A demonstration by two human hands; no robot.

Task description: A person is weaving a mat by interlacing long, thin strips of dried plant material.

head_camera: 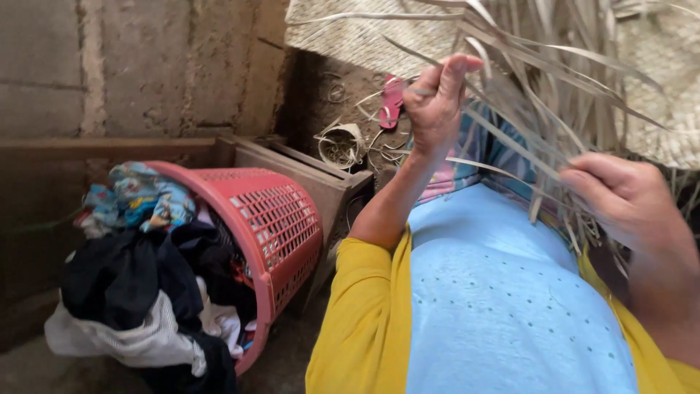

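My left hand [436, 102] is raised in front of me, its fingers pinched on a long pale dried leaf strip [503, 135]. My right hand [620, 193] sits lower at the right and grips other strips of the same bundle where they cross. Many loose strips [569, 66] fan upward from a partly woven mat [364, 33] that lies ahead on the ground. Below the hands I see my light blue top and yellow sleeves.
A red plastic laundry basket [281, 219] lies tipped at the left, clothes [138, 277] spilling out of it. Behind it runs a wooden frame [321, 171]. A small round container [341, 144] and a pink sandal [391, 102] lie on the dirt floor. A concrete wall [131, 66] stands at the left.
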